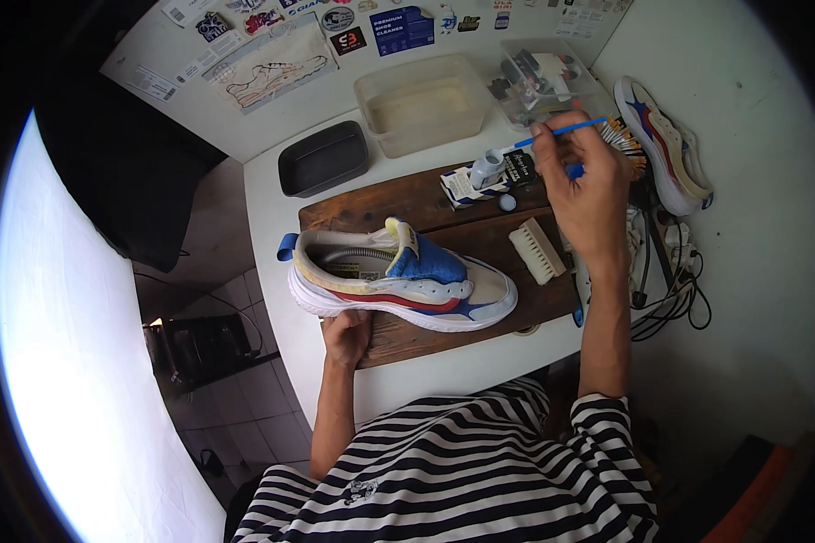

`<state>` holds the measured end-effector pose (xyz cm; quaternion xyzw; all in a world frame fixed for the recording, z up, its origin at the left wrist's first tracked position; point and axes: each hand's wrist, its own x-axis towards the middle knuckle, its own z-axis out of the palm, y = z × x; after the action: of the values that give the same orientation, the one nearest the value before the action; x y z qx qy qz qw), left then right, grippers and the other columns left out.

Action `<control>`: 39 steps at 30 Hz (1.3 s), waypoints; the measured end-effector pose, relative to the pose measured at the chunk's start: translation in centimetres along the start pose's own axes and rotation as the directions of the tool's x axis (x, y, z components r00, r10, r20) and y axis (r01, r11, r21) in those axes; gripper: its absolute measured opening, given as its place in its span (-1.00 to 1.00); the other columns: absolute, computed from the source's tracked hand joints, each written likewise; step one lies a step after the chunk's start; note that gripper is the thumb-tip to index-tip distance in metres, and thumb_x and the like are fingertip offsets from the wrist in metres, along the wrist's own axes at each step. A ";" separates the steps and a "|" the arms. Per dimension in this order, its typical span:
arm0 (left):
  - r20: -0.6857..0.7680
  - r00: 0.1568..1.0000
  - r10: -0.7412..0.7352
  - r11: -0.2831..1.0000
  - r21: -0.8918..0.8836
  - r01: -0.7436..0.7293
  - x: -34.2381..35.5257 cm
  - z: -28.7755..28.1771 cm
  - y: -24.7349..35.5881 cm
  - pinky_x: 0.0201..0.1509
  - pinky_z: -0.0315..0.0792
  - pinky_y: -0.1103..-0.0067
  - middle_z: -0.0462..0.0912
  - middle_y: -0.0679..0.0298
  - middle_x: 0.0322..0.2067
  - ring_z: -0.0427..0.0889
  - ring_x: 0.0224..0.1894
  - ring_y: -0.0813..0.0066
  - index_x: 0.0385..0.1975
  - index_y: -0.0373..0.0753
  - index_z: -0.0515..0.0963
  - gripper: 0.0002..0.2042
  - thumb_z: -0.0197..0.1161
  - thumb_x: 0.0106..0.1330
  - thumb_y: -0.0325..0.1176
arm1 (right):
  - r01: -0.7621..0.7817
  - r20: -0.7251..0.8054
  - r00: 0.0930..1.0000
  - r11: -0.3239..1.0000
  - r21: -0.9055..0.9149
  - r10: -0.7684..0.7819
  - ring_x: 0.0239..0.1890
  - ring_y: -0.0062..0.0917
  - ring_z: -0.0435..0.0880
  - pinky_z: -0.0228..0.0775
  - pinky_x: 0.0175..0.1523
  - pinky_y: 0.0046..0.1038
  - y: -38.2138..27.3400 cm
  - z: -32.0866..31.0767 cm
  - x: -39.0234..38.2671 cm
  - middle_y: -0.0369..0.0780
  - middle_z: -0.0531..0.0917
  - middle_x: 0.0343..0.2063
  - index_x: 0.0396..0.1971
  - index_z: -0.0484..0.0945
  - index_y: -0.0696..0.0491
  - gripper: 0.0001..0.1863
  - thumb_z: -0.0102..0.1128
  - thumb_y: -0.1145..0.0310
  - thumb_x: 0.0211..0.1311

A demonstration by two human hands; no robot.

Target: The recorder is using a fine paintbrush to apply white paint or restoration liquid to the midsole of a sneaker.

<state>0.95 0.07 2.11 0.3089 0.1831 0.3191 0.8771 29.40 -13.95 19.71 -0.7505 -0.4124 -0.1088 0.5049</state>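
Note:
A sneaker point(398, 288) in white, cream, blue and red, without laces, is in front of me, toe to the right. My left hand point(346, 337) is closed on its sole below the heel; some fingers are hidden under the shoe. In my right hand point(590, 185) a slim blue paintbrush point(566, 129) is pinched between thumb and fingers, its tip by the mouth of a small open bottle point(487, 168) of pale grey-blue. Another blue bit shows under those fingers, too covered to name. Beside the bottle are a white-and-blue box point(462, 188), a black box point(520, 166) and a round cap point(507, 203).
A scrub brush point(539, 253) lies on the dark wooden board point(398, 342). Behind stand a black tray point(324, 161), a translucent tub point(426, 107) and a clear box of supplies point(552, 83). At the right are a matching sneaker point(663, 145), bundled brushes point(627, 145) and black cables point(688, 294).

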 end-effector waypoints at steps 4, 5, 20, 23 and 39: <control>0.076 0.997 -0.007 0.999 -0.045 0.010 -0.1 -2.6 -0.5 0.02 0.29 0.50 0.49 0.27 -0.31 0.42 -0.25 0.43 -0.17 -0.32 0.40 -0.62 0.03 -0.10 -0.62 | -0.008 0.166 0.986 0.995 -0.098 0.024 -0.65 -0.36 0.58 0.36 -0.50 -0.40 0.6 1.7 1.7 -0.10 0.56 -0.68 -0.45 0.46 0.20 -0.85 0.16 0.43 0.20; 0.133 0.991 -0.012 0.997 -0.079 0.023 0.0 -2.4 -0.4 0.18 0.30 0.43 0.51 0.22 -0.19 0.48 -0.09 0.37 0.00 -0.32 0.35 -0.47 0.02 -0.13 -0.60 | -0.035 0.236 0.969 0.990 -0.134 0.067 -0.63 -0.29 0.59 0.37 -0.47 -0.34 1.0 1.9 1.8 -0.08 0.57 -0.67 -0.45 0.46 0.21 -0.84 0.14 0.42 0.21; -0.084 0.996 -0.035 0.999 -0.040 0.032 -0.1 0.5 0.3 -0.16 0.32 0.57 0.53 0.28 -0.31 0.43 -0.31 0.47 -0.22 -0.33 0.44 -0.64 0.01 -0.11 -0.67 | -0.070 0.252 0.961 0.985 -0.159 0.109 -0.64 -0.26 0.58 0.33 -0.50 -0.32 0.4 1.2 2.4 -0.06 0.59 -0.65 -0.45 0.45 0.22 -0.86 0.13 0.45 0.20; -0.093 0.995 -0.024 0.999 -0.041 0.020 -0.2 0.4 0.3 -0.14 0.33 0.56 0.53 0.27 -0.30 0.44 -0.30 0.46 -0.21 -0.33 0.44 -0.63 0.01 -0.10 -0.67 | -0.072 0.211 0.973 0.989 -0.126 0.097 -0.68 -0.38 0.57 0.31 -0.54 -0.38 0.0 0.8 2.4 -0.12 0.57 -0.69 -0.44 0.45 0.21 -0.86 0.13 0.44 0.21; -0.078 0.996 -0.034 0.999 -0.034 0.031 -0.2 -0.2 0.2 -0.05 0.35 0.55 0.54 0.26 -0.27 0.48 -0.23 0.43 -0.15 -0.32 0.44 -0.59 0.04 -0.11 -0.65 | 0.077 0.223 0.973 0.996 -0.041 -0.066 -0.49 -0.46 0.64 0.44 -0.42 -0.47 1.5 0.1 -1.3 -0.14 0.62 -0.48 -0.32 0.47 0.17 -0.90 0.16 0.47 0.22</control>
<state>0.62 0.15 2.17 0.2786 0.2171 0.3196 0.8792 29.64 -14.76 17.84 -0.7549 -0.4899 -0.0527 0.4328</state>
